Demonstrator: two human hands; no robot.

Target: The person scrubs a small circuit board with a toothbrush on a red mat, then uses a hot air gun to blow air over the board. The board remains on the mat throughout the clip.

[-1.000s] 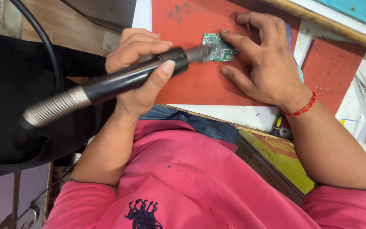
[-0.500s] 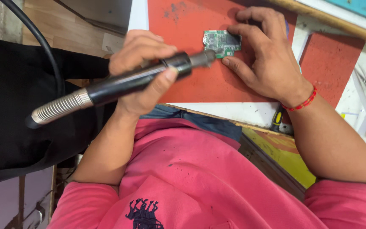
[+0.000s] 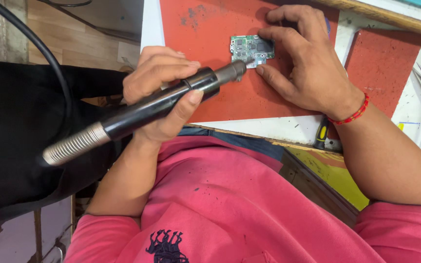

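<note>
Right now, from the head view, your left hand (image 3: 164, 95) grips the black heat tool (image 3: 157, 104), its nozzle just beside the small circuit board (image 3: 249, 48) on the red mat (image 3: 210, 29). Your right hand (image 3: 308, 63) presses the board flat. Fingertips sit near the nozzle; a slip could likely burn them.

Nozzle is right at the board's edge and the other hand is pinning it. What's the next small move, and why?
Probably ease the hot-air tool a touch further over the board. Its nozzle sits at the board's lower left corner, not over the chips, while the right hand pins the right edge to the red mat. Keep the left hand grip as it is.
</note>
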